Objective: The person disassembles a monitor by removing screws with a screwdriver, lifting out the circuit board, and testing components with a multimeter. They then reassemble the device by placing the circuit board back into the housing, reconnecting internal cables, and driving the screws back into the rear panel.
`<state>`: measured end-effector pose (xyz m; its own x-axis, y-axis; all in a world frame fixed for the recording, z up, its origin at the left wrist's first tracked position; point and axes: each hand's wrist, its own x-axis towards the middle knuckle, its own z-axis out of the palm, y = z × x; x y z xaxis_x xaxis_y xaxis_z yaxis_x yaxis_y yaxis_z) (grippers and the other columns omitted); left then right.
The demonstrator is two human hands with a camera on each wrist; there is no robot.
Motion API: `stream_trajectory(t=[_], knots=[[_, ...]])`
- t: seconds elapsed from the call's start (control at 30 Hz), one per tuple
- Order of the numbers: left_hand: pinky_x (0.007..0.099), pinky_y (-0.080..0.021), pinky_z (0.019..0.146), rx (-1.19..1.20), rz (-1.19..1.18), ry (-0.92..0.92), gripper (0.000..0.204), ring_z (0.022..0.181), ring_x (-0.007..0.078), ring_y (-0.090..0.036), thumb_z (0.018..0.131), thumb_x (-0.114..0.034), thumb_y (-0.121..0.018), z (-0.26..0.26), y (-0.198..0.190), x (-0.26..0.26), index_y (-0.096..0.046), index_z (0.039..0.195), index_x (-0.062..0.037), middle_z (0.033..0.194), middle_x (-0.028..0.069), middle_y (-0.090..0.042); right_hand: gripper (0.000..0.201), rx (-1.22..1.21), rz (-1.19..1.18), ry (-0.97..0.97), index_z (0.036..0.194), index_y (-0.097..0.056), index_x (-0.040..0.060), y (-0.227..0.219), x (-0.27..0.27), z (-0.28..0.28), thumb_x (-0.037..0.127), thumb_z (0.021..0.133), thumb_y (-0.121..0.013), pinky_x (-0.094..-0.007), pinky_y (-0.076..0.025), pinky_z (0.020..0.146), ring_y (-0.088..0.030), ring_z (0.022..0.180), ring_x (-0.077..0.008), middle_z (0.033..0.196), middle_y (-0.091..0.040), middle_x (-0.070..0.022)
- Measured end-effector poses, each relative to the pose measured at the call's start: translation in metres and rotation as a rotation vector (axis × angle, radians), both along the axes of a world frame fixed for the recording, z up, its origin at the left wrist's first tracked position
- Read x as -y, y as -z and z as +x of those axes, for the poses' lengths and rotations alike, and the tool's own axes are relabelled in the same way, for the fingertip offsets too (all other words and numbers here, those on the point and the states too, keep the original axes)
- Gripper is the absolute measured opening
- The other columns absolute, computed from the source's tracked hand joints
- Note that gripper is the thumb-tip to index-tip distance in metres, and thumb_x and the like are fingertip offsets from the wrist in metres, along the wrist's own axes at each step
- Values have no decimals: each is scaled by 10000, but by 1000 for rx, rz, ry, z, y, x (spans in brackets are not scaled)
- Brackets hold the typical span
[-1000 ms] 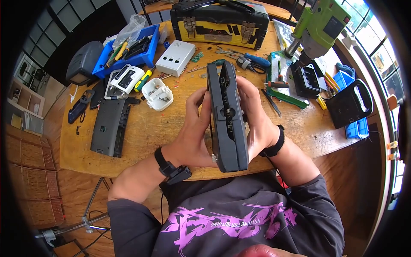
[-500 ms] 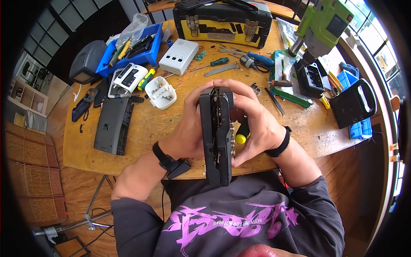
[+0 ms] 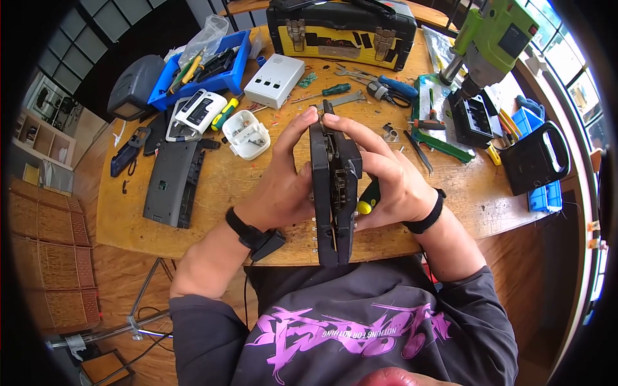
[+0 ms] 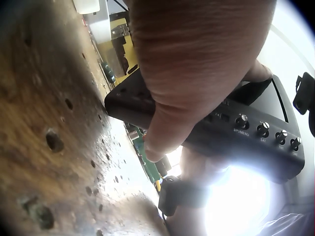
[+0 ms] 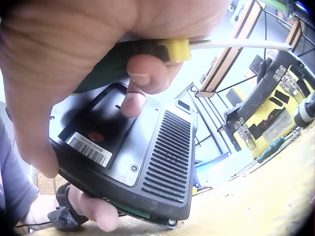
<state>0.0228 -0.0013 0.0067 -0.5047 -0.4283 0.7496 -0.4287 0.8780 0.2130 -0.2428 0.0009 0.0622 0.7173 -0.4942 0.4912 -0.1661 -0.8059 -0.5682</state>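
Note:
Both hands hold a small black monitor [image 3: 325, 222] on edge above the table's near side. Its two casing halves stand slightly apart at the top, and circuit parts show in the gap. The left hand [image 3: 277, 186] grips one face, with small knobs [image 4: 263, 129] along the edge in the left wrist view. The right hand [image 3: 405, 186] grips the other face, its fingertips at the far end near the left hand's. Held in the right palm is a screwdriver [image 5: 178, 50] with a green and yellow handle. The right wrist view shows the vented back [image 5: 170, 157] and a barcode label [image 5: 89, 149].
On the left lie a black casing [image 3: 170, 183], a white box of screws [image 3: 246, 135] and a blue tool bin [image 3: 238, 71]. Behind are a white box [image 3: 275, 80] and a yellow-black toolbox [image 3: 341, 42]. A green drill press [image 3: 496, 38] and loose tools stand at the right.
The monitor has turned and tilted in the hands, and the circuit parts in its gap show more now. The fingertips have shifted at its far end. The screwdriver handle has come into view.

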Motion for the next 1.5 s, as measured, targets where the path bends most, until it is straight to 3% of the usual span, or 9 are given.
stream_trajectory(t=[0.1, 0.23, 0.5, 0.6, 0.73, 0.83, 0.97, 1.2, 1.5], knots=[[627, -342, 1366, -43, -25, 69, 989, 1684, 480, -287, 799, -449, -1029, 0, 1, 1, -573, 1608, -108, 1755, 247, -272, 995, -23, -27, 11, 1451, -634, 77, 1, 0, 2, 242, 597, -1116, -574, -478, 1276, -471, 1601, -553, 1761, -407, -321], [681, -325, 1337, -65, 141, 192, 1530, 1685, 619, -177, 827, -350, -1014, -2, 4, -4, 113, 1833, -108, 1817, 360, -85, 981, -5, -58, 10, 1445, -641, 85, 3, 2, 4, 237, 598, -1114, -571, -480, 1274, -469, 1599, -561, 1764, -405, -327], [592, -141, 1403, -301, 778, 545, 1858, 1756, 460, -51, 552, -868, -996, 17, -12, -15, 94, 1824, -64, 1866, 292, -5, 848, 0, -84, 50, 1338, -687, 99, 0, 4, 3, 136, 586, -1079, -527, -570, 1178, -534, 1544, -558, 1770, -410, -333], [553, -279, 1384, -565, 928, 405, 1932, 1735, 354, -229, 450, -926, -963, 4, -13, -18, 97, 1790, -23, 1843, 213, -168, 697, -72, -154, 36, 1217, -735, 117, 0, 4, 4, 57, 593, -1038, -452, -664, 992, -710, 1359, -463, 1771, -427, -308], [532, -373, 1342, -555, 1061, 420, 1946, 1664, 355, -377, 441, -842, -1028, 6, -5, -21, 149, 1787, -74, 1814, 203, -215, 602, -82, -184, 68, 1151, -777, 152, 2, -3, 8, 44, 610, -1016, -412, -681, 891, -802, 1138, -355, 1774, -444, -273], [541, -81, 1417, -494, 909, 487, 1942, 1767, 413, -18, 490, -778, -1076, 9, 2, -12, 169, 1791, -52, 1873, 259, -16, 748, -77, -209, 58, 1295, -679, 206, 4, -6, 7, -61, 634, -906, -429, -687, 753, -800, 1114, -305, 1816, -415, -146], [545, -341, 1352, -432, 883, 404, 1997, 1697, 356, -298, 431, -756, -1095, 13, -5, -17, 207, 1794, -98, 1840, 198, -164, 1022, 194, -38, -61, 1527, -487, 241, 34, 1, 14, -126, 667, -903, -422, -686, 779, -799, 1134, -355, 1822, -369, -242], [541, -255, 1387, -271, 613, 399, 1911, 1725, 406, -206, 523, -588, -1150, 5, -9, -16, 180, 1781, -37, 1853, 273, -103, 1158, 262, 202, -48, 1669, -283, 86, 17, -4, 13, -184, 701, -857, -381, -636, 903, -647, 1448, -444, 1852, -199, -365], [545, -325, 1358, -253, 589, 444, 1885, 1654, 393, -363, 569, -531, -1157, -3, -12, -18, 213, 1770, -44, 1829, 272, -163, 1066, 521, 653, -120, 1791, -205, -4, 21, -4, 11, -38, 801, -598, -317, -538, 1000, -343, 1696, -266, 1920, -118, -230]])
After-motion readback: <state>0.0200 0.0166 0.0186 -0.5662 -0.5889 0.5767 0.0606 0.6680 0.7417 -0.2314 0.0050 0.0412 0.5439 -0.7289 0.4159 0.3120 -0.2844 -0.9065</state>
